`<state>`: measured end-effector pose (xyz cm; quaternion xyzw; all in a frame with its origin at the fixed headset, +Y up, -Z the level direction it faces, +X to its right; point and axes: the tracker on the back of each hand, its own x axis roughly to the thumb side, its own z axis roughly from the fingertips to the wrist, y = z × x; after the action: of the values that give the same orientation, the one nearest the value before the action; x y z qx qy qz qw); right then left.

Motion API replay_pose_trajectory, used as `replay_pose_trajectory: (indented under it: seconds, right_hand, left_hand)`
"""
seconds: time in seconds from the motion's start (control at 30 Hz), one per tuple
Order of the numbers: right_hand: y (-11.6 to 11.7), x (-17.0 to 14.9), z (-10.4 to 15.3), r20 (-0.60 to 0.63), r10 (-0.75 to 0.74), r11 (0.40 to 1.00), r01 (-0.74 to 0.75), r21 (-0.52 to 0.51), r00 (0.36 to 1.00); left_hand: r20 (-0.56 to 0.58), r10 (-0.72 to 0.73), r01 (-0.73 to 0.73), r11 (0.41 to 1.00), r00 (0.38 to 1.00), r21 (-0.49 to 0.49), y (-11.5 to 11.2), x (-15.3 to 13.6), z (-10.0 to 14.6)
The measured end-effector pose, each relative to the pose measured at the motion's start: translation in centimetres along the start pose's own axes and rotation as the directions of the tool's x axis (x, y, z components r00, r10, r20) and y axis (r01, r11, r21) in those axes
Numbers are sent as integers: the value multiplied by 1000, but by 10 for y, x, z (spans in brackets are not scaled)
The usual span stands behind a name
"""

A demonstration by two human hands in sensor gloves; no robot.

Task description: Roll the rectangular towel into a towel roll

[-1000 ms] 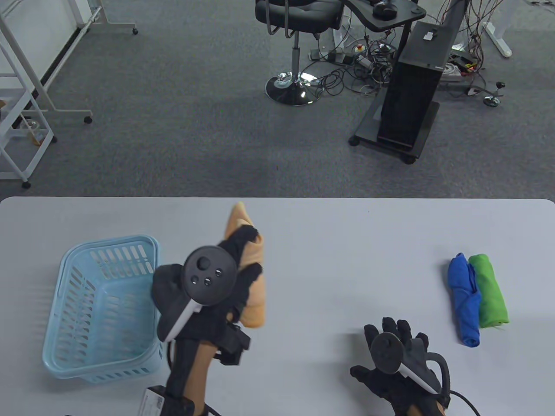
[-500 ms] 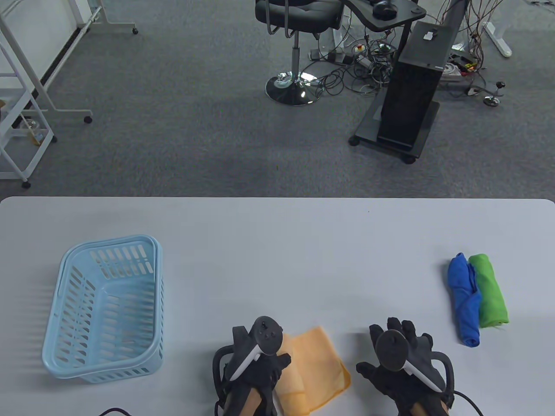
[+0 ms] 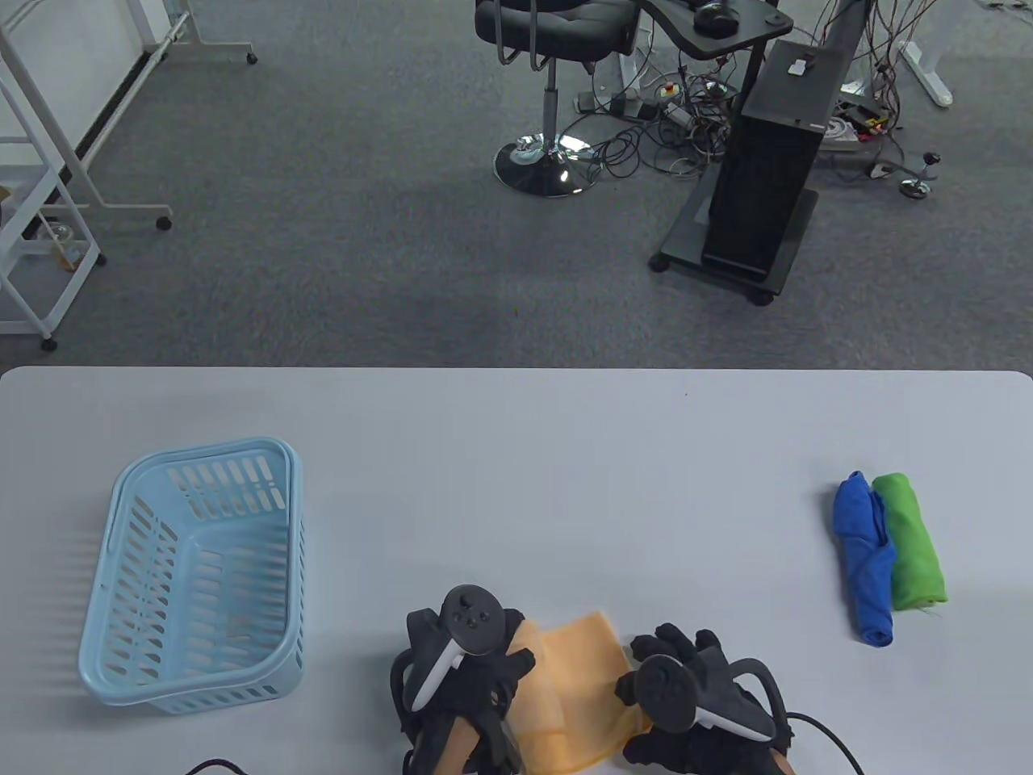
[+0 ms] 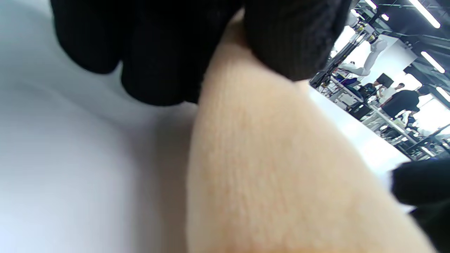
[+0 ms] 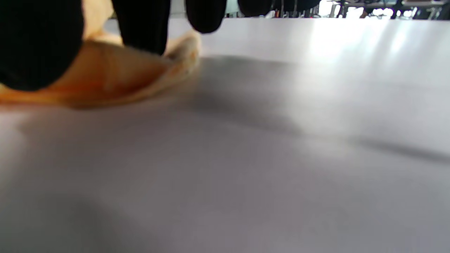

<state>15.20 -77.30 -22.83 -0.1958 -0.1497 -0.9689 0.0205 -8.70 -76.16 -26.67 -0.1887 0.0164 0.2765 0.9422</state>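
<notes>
- The orange towel (image 3: 577, 686) lies at the near edge of the table (image 3: 516, 452), a little right of its middle, between the two hands
- The left hand (image 3: 468, 686) grips the left side of the towel; in the left wrist view the gloved fingers (image 4: 284, 38) close over the cloth
- The right hand (image 3: 686, 702) presses on the right side of the towel, with fingers (image 5: 140, 24) bent down on the raised edge
- The towel looks soft, light and limp, so I think it will wrinkle and slip; the near edge with its corners is the best place to take hold
- It is still a loose folded shape, its far corner pointing away from the person; I cannot tell the long axis
- Farther away, a blue basket (image 3: 194, 573) stands by the left edge, and a blue roll (image 3: 863, 557) touches a green roll (image 3: 912, 541) by the right edge
</notes>
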Motion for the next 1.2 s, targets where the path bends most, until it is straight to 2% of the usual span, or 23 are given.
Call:
replay_pose_trajectory:
  seconds: [0.07,0.1,0.2,0.33,0.43,0.5,0.53,0.57,0.6,0.63,0.67,0.7,0.77,0.87,0.93,1.0,1.03,1.17,1.2]
  right_hand:
    - [-4,1,1,-36,12,995,-15,-95,999]
    - [-7,-2,1,-36,-4,994,0,-111,999]
    - [-22,-20,9,-89,-100,975,80,-208,991]
    - [-39,-53,23,-173,-281,928,221,-302,944]
    - [-42,-83,31,-333,-307,926,198,-322,891]
    - [-40,-103,38,-440,-335,919,185,-350,833]
    - [-39,-115,43,-488,-347,915,175,-363,801]
    - [-39,-120,46,-508,-356,913,175,-369,784]
    - [-39,-125,49,-527,-372,909,184,-374,764]
    - [-40,-127,51,-534,-382,905,189,-381,754]
    - [-40,-129,53,-542,-395,898,188,-397,742]
    - [-41,-130,54,-544,-399,896,186,-404,738]
    - [-43,-130,55,-549,-397,895,177,-410,735]
    - [-44,-133,56,-562,-395,896,168,-412,727]
    - [-45,-136,57,-571,-404,891,165,-423,715]
    - [-45,-137,58,-573,-410,888,169,-427,710]
    - [-45,-138,58,-575,-414,887,171,-428,706]
    - [-45,-137,56,-567,-422,885,187,-426,708]
    - [-44,-136,56,-563,-423,885,192,-423,710]
  left_hand:
    - [2,30,-30,1000,1000,3,3,-2,0]
    - [0,44,-44,999,999,7,4,-3,1]
    - [1,102,-102,994,995,49,13,-7,4]
    - [13,193,-193,977,981,87,29,-12,10]
    - [-7,236,-230,952,972,203,42,-20,15]
    - [-35,241,-220,928,970,300,50,-28,19]
    - [-14,256,-238,916,966,324,52,-31,21]
    - [39,286,-284,907,957,311,54,-33,22]
    - [108,355,-372,894,928,252,55,-33,23]
    - [115,388,-404,886,915,226,56,-32,25]
    - [87,371,-381,897,925,226,59,-30,30]
    - [61,292,-298,922,954,247,63,-27,35]
    - [-23,33,-26,966,999,259,70,-19,44]
    - [-74,-166,181,937,983,298,71,-8,49]
    - [-20,-295,283,892,955,352,66,-6,52]
    - [-26,-366,341,838,930,427,65,-9,59]
    - [-26,-365,338,831,931,443,65,-10,61]
    - [125,-239,163,886,963,435,69,-10,63]
    - [152,-200,132,920,968,368,68,-10,57]
